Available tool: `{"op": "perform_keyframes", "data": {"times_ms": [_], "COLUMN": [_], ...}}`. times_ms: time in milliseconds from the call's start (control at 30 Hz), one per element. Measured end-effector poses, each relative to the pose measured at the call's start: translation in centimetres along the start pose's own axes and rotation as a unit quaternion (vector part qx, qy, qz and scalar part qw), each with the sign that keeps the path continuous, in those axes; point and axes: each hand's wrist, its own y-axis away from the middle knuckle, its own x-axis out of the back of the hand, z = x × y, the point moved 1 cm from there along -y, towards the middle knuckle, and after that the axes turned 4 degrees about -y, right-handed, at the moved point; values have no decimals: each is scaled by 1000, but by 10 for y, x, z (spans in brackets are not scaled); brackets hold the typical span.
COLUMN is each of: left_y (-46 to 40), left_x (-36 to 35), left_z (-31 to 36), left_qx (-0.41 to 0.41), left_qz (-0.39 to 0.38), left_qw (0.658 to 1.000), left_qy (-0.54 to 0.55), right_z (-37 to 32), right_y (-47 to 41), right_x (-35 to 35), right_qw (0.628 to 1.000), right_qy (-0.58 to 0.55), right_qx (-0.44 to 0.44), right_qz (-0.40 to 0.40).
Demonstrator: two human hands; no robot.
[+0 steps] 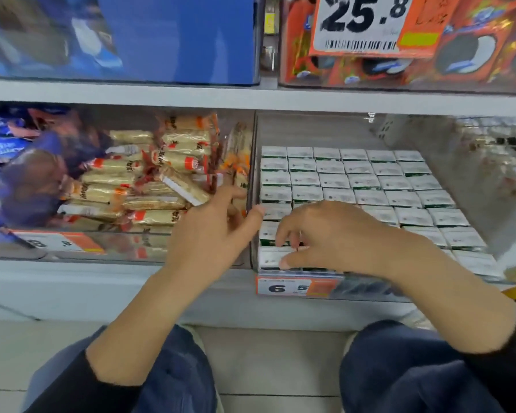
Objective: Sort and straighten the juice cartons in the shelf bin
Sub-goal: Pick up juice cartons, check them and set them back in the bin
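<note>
Juice cartons [367,186]: I've got them packed upright in tidy rows, silver-white tops up, green showing on the sides of the front ones, filling the floor of the right-hand bin.
Shelf bin [316,129]: clear plastic, on the lower shelf, and I see a clear divider wall [253,180] along its left side.
Right hand [337,236]: it's down over the front-left corner of the cartons, palm down, fingers curled. I see the thumb on the top edge of the front-most carton [270,257] and the fingertips at the row behind it, so it pinches that carton between them.
Left hand [212,231]: hanging by the divider, fingers loosely spread, thumb tip up against the divider's edge. It's slack and grasping nothing that I can see.
Snack packs [149,186]: the bin left of the divider holds a loose heap of beige and orange wrapped packs lying every which way.
Blue packets [15,162]: piled at the far left, blurred.
Price tag [295,286]: orange and white, reading 6 and a small 5, on the shelf edge just below the right hand.
Big price sign [367,22]: 25.8 on the upper shelf, hanging in front of orange boxes.
Knees [399,368]: mine in dark trousers at the bottom, floor between them.
</note>
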Motion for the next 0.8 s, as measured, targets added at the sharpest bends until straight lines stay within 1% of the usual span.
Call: {"op": "perform_keyframes", "data": {"times_ms": [133, 233, 300, 400, 500, 567, 633, 667, 733, 800], "left_y": [2, 2, 1, 1, 2, 2, 2, 2, -1, -6], "left_x": [0, -1, 0, 2, 4, 8, 15, 19, 26, 28], "left_z": [0, 0, 0, 1, 4, 3, 3, 5, 14, 30], "left_qx": [1, -4, -7, -8, -10, -6, 3, 5, -5, -36], "left_qz": [-15, -12, -13, -18, -14, 0, 24, 41, 70, 76], "left_qw": [1000, 1000, 1000, 1000, 1000, 1000, 998, 994, 987, 984], "left_qy": [23, 17, 14, 17, 3, 13, 65, 101, 148, 157], "right_z": [-6, -9, -10, -9, -7, -5, 1, 5, 12, 16], "right_y": [-9, -15, -18, -18, -11, -3, 8, 14, 24, 32], "right_x": [-4, -3, -2, 3, 14, 23, 27, 28, 26, 23], "right_qw": [997, 994, 994, 997, 998, 997, 985, 971, 929, 874], "right_qy": [78, 102, 103, 74, 55, 3, -106, -179, -310, -409], "right_qx": [18, 31, 35, 14, 7, -3, -38, -59, -78, -92], "right_qz": [-14, -18, -26, -31, 12, 71, 130, 150, 188, 246]}}
